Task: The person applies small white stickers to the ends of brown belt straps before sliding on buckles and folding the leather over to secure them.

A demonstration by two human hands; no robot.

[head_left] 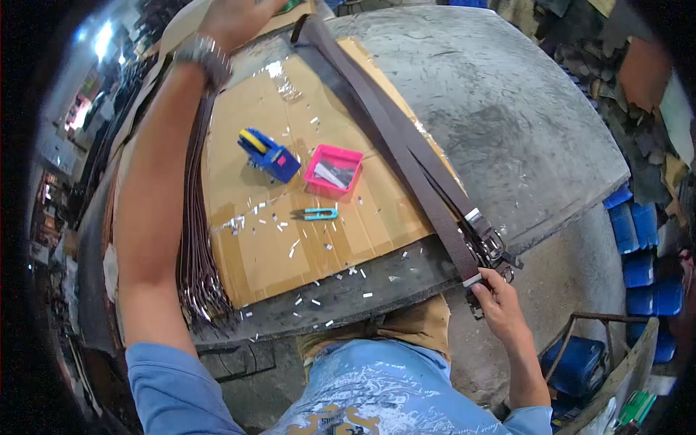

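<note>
My right hand (pixel 500 308) is closed on the near end of a dark brown leather belt (pixel 417 174), by the metal tip next to its buckle. This belt runs diagonally over the cardboard, alongside other belts with metal buckles (pixel 491 248). My left hand (pixel 238 23), with a metal watch on the wrist, reaches to the far side; the top of the view cuts off its fingers. Between my arms lie a blue tape dispenser (pixel 270 155) with a yellow roll, a pink tray (pixel 335 190) holding small labels, and turquoise thread snips (pixel 319 214).
A cardboard sheet (pixel 250 268) covers part of the grey worktable (pixel 536 123). Several brown belts (pixel 194 239) lie bundled along its left side, under my left forearm. White paper scraps are scattered near the front edge. Blue bins (pixel 638 268) and leather scraps (pixel 641 76) stand to the right.
</note>
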